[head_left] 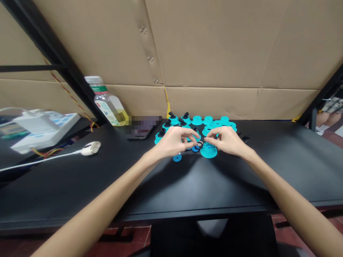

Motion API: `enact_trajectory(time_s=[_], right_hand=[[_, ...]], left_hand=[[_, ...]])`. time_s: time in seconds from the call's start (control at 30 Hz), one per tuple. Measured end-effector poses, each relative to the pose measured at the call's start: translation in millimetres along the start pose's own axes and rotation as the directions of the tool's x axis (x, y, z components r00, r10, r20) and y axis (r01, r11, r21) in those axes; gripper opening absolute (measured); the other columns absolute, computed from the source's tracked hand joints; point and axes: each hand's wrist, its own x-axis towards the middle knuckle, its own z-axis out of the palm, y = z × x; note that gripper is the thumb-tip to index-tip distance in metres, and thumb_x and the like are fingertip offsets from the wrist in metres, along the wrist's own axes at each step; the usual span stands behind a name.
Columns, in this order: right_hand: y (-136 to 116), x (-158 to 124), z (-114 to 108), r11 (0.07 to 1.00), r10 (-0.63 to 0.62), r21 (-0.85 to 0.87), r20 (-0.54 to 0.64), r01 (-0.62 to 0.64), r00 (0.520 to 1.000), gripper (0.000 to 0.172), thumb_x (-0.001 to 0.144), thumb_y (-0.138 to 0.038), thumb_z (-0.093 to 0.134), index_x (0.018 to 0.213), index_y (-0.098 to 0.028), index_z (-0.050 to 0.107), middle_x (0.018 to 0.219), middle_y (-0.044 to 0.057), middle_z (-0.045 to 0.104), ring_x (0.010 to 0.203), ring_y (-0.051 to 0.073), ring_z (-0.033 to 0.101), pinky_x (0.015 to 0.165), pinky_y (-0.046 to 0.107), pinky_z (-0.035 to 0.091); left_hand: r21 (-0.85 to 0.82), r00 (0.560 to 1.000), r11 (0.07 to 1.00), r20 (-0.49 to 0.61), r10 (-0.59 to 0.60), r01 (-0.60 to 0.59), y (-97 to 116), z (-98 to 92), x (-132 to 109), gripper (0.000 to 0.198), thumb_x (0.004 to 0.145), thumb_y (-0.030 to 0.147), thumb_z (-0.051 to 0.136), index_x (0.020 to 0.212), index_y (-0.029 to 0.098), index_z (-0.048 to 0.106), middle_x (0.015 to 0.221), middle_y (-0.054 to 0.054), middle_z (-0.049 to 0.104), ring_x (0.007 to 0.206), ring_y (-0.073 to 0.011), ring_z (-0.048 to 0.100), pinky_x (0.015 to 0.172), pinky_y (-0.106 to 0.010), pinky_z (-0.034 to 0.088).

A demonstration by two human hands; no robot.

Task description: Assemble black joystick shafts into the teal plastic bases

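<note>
Fingertips (196, 137) of our left hand (173, 141) and right hand (224, 141) close at a small dark ring (199, 145) — light pressure serves. Grasp or touch, we cannot tell.

Flared turquoise plastic bases stand in a loose cluster on the black table (80, 185), wide ends down. Towards the far left, several black-topped bases (173, 119) carry angled black lever-like pieces, while the bare bases (197, 120) further right have none. At the near edge of the cluster, a large turquoise base (208, 150) sits upright with a ringed, hollow centre. Just left of it lie a dark blue disc (195, 149) and a small black-and-silver ring (199, 144). A small turquoise disc (177, 157) sits nearer, and small black pieces (245, 137) lie off to the right.
</note>
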Motion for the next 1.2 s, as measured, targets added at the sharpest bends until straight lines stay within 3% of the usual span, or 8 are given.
enact_trajectory(time_s=[0.17,0.3,0.4,0.5,0.63,0.8,0.93,1.2], right_hand=[[-2,0,6,0.981,-0.015,0.195,0.006,0.013,1.000,0.018,0.083,-0.029,0.058,0.081,-0.016,0.071,0.075,0.002,0.068,0.055,0.009,0.052,0.054,0.023,0.037],[-9,1,2,0.913,0.071,0.402,0.014,-0.071,0.997,0.020,0.081,-0.033,0.059,0.078,-0.014,0.067,0.069,0.001,0.064,0.046,0.008,0.051,0.047,0.022,0.039],[-10,2,-2,0.885,0.126,0.451,0.002,-0.113,0.992,0.020,0.079,-0.032,0.060,0.076,-0.014,0.066,0.063,0.001,0.062,0.044,0.008,0.051,0.044,0.021,0.038],[-4,3,-5,0.910,0.149,0.393,-0.003,-0.136,0.989,0.017,0.078,-0.029,0.061,0.074,-0.013,0.066,0.060,0.000,0.061,0.041,0.008,0.050,0.043,0.021,0.038],[5,3,-5,0.970,0.157,0.187,0.000,-0.154,0.988,0.011,0.075,-0.021,0.061,0.070,-0.014,0.067,0.061,0.001,0.064,0.043,0.008,0.052,0.048,0.022,0.039],[5,1,-5,0.986,0.161,0.025,0.046,-0.162,0.986,0.012,0.076,-0.015,0.060,0.069,-0.015,0.070,0.069,0.002,0.068,0.051,0.008,0.053,0.052,0.022,0.037],[6,2,-3,0.988,0.154,-0.030,0.067,-0.152,0.986,0.013,0.077,-0.016,0.059,0.073,-0.016,0.072,0.074,0.003,0.070,0.060,0.010,0.056,0.055,0.023,0.036],[8,3,2,0.973,0.179,-0.159,0.078,-0.165,0.981,0.012,0.076,-0.020,0.062,0.075,-0.020,0.074,0.074,0.000,0.071,0.065,0.012,0.056,0.057,0.023,0.035]], left_hand=[[-0.207,0.980,0.973,-0.141,-0.137,0.106,8,-1.8,0,0.026,0.069,0.031,0.073,0.084,0.010,0.071,0.063,-0.003,0.068,0.045,-0.0097,0.055,0.042,-0.019,0.045],[-0.293,0.975,0.949,-0.145,-0.166,0.118,15,-0.5,-1,0.026,0.068,0.031,0.075,0.083,0.010,0.071,0.054,0.000,0.062,0.039,-0.0074,0.049,0.039,-0.019,0.042],[-0.291,0.979,0.947,-0.109,-0.170,0.132,13,4.4,-1,0.026,0.070,0.032,0.074,0.084,0.010,0.071,0.057,-0.001,0.065,0.040,-0.0081,0.051,0.040,-0.019,0.041],[-0.136,0.986,0.985,-0.117,-0.118,0.101,5,11.5,-1,0.027,0.074,0.036,0.071,0.086,0.013,0.073,0.063,-0.003,0.069,0.045,-0.0105,0.055,0.043,-0.021,0.040],[0.179,0.984,0.984,-0.175,0.029,0.002,-6,19.5,-2,0.030,0.075,0.045,0.070,0.086,0.017,0.076,0.064,-0.002,0.070,0.052,-0.0125,0.057,0.050,-0.022,0.040],[0.382,0.983,0.917,-0.087,0.159,-0.114,-5,25.8,-5,0.038,0.076,0.050,0.069,0.098,0.019,0.073,0.083,-0.004,0.073,0.062,-0.0141,0.060,0.060,-0.024,0.041],[0.469,0.974,0.864,-0.034,0.225,-0.184,-5,32.5,-8,0.042,0.079,0.050,0.066,0.110,0.021,0.069,0.099,-0.004,0.072,0.068,-0.0148,0.063,0.057,-0.023,0.038],[0.482,0.970,0.850,-0.002,0.242,-0.211,-5,36.8,-9,0.032,0.084,0.042,0.064,0.104,0.019,0.068,0.090,-0.004,0.071,0.064,-0.0131,0.061,0.053,-0.022,0.034]])
